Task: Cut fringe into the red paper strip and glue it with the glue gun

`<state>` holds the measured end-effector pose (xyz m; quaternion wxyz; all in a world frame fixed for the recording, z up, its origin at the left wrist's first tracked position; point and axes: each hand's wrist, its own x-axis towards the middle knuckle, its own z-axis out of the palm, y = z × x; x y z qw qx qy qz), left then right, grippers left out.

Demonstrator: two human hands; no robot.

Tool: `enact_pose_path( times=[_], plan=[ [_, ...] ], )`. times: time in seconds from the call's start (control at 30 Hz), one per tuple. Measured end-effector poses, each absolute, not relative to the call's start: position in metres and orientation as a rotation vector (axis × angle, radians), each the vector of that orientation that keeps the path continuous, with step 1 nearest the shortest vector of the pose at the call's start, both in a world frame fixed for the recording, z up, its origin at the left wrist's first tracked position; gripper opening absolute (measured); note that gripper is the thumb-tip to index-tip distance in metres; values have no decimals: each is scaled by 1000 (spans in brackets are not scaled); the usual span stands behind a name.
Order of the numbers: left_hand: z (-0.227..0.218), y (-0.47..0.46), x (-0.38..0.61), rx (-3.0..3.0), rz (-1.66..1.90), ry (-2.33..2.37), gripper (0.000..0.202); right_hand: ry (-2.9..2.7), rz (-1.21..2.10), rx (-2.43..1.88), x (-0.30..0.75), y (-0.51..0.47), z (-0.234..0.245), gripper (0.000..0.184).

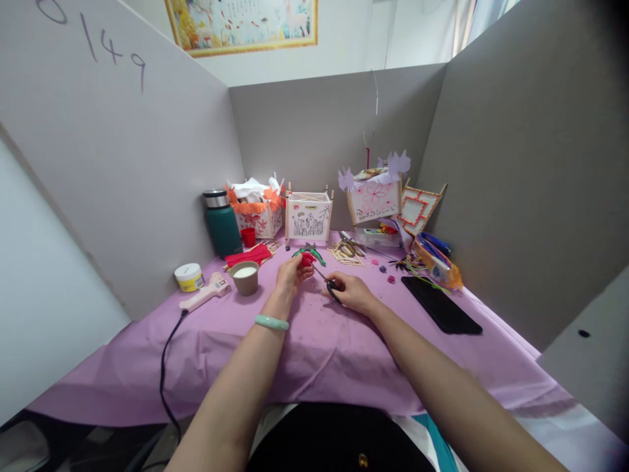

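My left hand (291, 273) is closed in a pinch on a small red paper flower (307, 259) with green leaves (314, 251), held just above the purple tablecloth (314, 341). My right hand (350, 292) grips the black handles of a pair of scissors (328, 282); the blades point up-left and meet the red flower. A pale green bangle (271, 322) sits on my left wrist. Both hands work near the middle of the table.
Left: green thermos (221, 223), yellow-white jar (189, 276), glue gun (205, 292) with black cord, cup of white paste (244, 276), red paper strips (248, 255). Back: paper lantern boxes (308, 216), wooden sticks (346, 252). Right: black phone (439, 304), orange packet (437, 262). Grey partitions surround the table.
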<state>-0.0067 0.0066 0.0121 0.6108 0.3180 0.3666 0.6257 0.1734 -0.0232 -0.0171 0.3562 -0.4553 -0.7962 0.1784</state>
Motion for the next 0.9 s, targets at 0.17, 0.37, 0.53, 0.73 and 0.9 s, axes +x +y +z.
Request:
enact_pose_path(
  times=[0.17,0.37,0.53,0.73,0.9],
  plan=[
    [13,5,-7,721,1428,856,14,-2057,407,-1202,173,-25,-14,34],
    [12,6,-7,741,1404,863,15,-2061,393,-1217,172,-25,-14,33],
    [12,6,-6,727,1378,852,13,-2061,374,-1230,172,-25,-14,34],
    [13,6,-6,708,1372,845,14,-2060,378,-1212,172,-23,-17,32],
    [12,6,-7,712,1363,844,14,-2065,355,-1208,173,-23,-17,31]
  ],
)
